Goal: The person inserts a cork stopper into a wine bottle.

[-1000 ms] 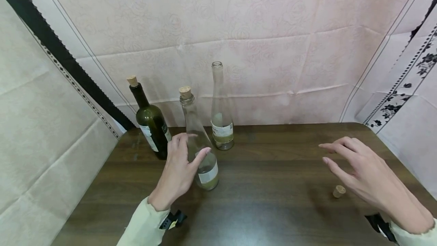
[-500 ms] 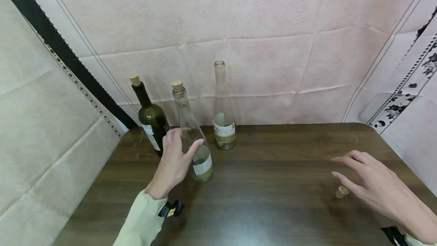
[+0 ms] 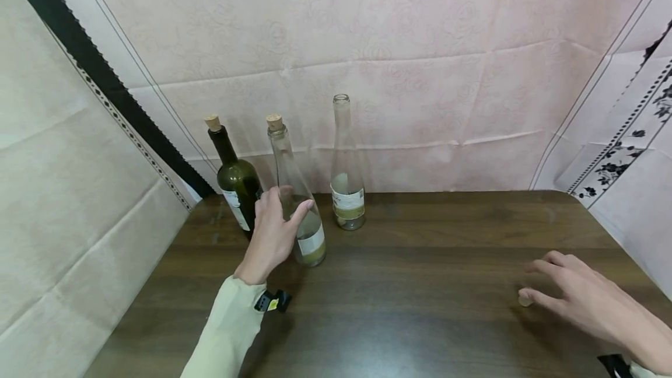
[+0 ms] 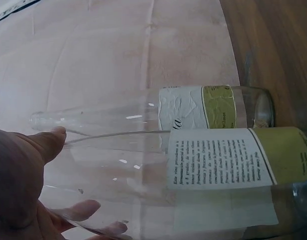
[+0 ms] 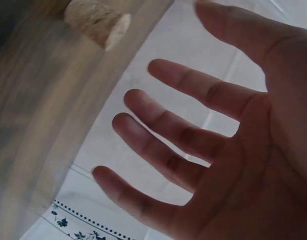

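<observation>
My left hand [image 3: 272,229] grips a clear glass bottle [image 3: 311,244] by its body, thumb on the near side and fingers curled behind the glass. A cork [image 3: 275,122] sits in that bottle's mouth. In the left wrist view the fingers [image 4: 83,210] show through the glass, beside a label with printed text [image 4: 218,159]. My right hand [image 3: 572,287] hovers low over the table at the right with its fingers spread. A loose cork [image 5: 97,22] lies on the wood apart from the fingers; the thumb partly hides it in the head view.
A dark green wine bottle [image 3: 238,178] with a cork in it stands just left of the held bottle. Behind to the right stands another clear bottle [image 3: 348,200], uncorked. The brown wooden table [image 3: 420,249] meets a pale patterned cloth [image 3: 409,74] at its back edge.
My left hand has shifted the clear corked bottle back and slightly left, toward the green one. My right hand has come lower and to the right, over the loose cork.
</observation>
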A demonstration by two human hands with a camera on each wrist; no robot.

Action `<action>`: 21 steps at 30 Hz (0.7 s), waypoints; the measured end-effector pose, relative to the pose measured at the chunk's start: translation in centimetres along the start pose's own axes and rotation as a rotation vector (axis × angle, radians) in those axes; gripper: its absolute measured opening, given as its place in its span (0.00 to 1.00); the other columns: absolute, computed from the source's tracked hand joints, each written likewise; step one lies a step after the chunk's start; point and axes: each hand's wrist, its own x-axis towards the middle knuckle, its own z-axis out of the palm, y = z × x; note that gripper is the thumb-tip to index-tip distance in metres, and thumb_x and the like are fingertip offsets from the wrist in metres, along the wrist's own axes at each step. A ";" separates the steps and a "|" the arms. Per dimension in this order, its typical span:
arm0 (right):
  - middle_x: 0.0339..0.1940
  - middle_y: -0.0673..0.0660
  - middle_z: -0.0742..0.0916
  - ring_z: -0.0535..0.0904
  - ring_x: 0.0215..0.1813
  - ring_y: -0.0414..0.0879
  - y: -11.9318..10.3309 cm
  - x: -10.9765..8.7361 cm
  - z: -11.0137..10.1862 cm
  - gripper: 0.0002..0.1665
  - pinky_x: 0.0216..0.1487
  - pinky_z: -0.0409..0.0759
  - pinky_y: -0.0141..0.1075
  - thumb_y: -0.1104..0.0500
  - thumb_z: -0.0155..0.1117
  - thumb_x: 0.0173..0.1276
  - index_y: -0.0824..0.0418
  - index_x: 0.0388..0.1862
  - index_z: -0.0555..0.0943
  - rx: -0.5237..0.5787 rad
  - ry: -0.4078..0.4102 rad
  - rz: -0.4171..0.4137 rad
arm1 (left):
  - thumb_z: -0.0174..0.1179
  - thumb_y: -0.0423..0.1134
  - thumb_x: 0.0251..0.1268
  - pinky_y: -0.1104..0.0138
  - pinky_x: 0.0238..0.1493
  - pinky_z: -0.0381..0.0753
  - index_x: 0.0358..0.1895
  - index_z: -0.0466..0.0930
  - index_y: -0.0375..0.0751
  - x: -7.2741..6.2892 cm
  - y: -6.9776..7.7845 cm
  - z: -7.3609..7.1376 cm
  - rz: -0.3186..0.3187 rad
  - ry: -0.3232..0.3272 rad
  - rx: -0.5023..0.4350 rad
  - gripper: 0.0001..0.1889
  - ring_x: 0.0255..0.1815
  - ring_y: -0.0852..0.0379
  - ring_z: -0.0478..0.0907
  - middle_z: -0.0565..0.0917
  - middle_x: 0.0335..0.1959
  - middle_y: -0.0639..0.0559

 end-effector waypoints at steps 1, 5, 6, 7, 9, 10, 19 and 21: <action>0.45 0.53 0.84 0.82 0.49 0.55 0.2 0.0 0.1 0.27 0.43 0.80 0.55 0.39 0.74 0.61 0.55 0.51 0.86 0.004 -0.027 0.010 | 0.52 0.68 0.71 0.44 0.73 0.64 0.72 0.62 0.41 0.2 -0.1 0.1 0.000 0.002 -0.003 0.40 0.74 0.42 0.57 0.63 0.73 0.40; 0.45 0.54 0.84 0.81 0.48 0.55 1.1 0.0 0.6 0.28 0.44 0.80 0.54 0.39 0.74 0.62 0.59 0.49 0.85 -0.001 -0.096 0.027 | 0.52 0.67 0.72 0.44 0.72 0.64 0.73 0.61 0.40 0.9 -0.3 0.4 -0.004 0.008 -0.007 0.40 0.74 0.41 0.57 0.63 0.73 0.38; 0.45 0.55 0.84 0.82 0.48 0.55 1.4 0.0 0.7 0.28 0.44 0.81 0.54 0.40 0.74 0.62 0.60 0.49 0.85 0.000 -0.112 0.028 | 0.52 0.67 0.72 0.44 0.72 0.65 0.73 0.61 0.40 1.2 -0.3 0.4 -0.007 0.011 -0.007 0.40 0.74 0.41 0.57 0.63 0.73 0.38; 0.45 0.55 0.83 0.82 0.48 0.55 1.6 0.0 0.8 0.28 0.44 0.81 0.53 0.40 0.74 0.62 0.60 0.49 0.85 -0.001 -0.130 0.026 | 0.52 0.67 0.72 0.44 0.72 0.65 0.73 0.61 0.40 1.4 -0.4 0.5 -0.011 0.014 -0.006 0.40 0.74 0.40 0.57 0.63 0.73 0.38; 0.46 0.56 0.84 0.82 0.49 0.56 2.0 0.0 1.0 0.26 0.44 0.81 0.53 0.40 0.74 0.61 0.58 0.47 0.84 0.007 -0.165 0.019 | 0.52 0.67 0.72 0.44 0.71 0.66 0.73 0.60 0.39 1.8 -0.4 0.6 -0.023 0.023 -0.008 0.40 0.73 0.40 0.57 0.63 0.73 0.37; 0.46 0.56 0.84 0.82 0.49 0.56 2.2 0.0 1.1 0.25 0.45 0.81 0.52 0.40 0.75 0.61 0.57 0.46 0.84 0.009 -0.177 0.012 | 0.52 0.67 0.72 0.44 0.71 0.66 0.73 0.60 0.40 2.0 -0.4 0.7 -0.027 0.027 -0.011 0.40 0.73 0.40 0.57 0.63 0.73 0.37; 0.32 0.41 0.74 0.66 0.34 0.29 2.2 0.1 1.7 0.14 0.34 0.68 0.31 0.43 0.74 0.62 0.42 0.31 0.75 0.054 -0.208 -0.080 | 0.51 0.68 0.72 0.44 0.68 0.69 0.73 0.59 0.39 3.7 -0.6 1.2 -0.047 0.081 -0.046 0.41 0.69 0.41 0.58 0.63 0.71 0.36; 0.29 0.40 0.71 0.63 0.32 0.28 2.2 0.1 1.9 0.16 0.33 0.65 0.30 0.45 0.74 0.63 0.42 0.28 0.72 0.070 -0.183 -0.116 | 0.52 0.67 0.72 0.44 0.68 0.69 0.73 0.59 0.38 4.0 -0.7 1.3 -0.045 0.090 -0.059 0.41 0.68 0.41 0.58 0.63 0.71 0.35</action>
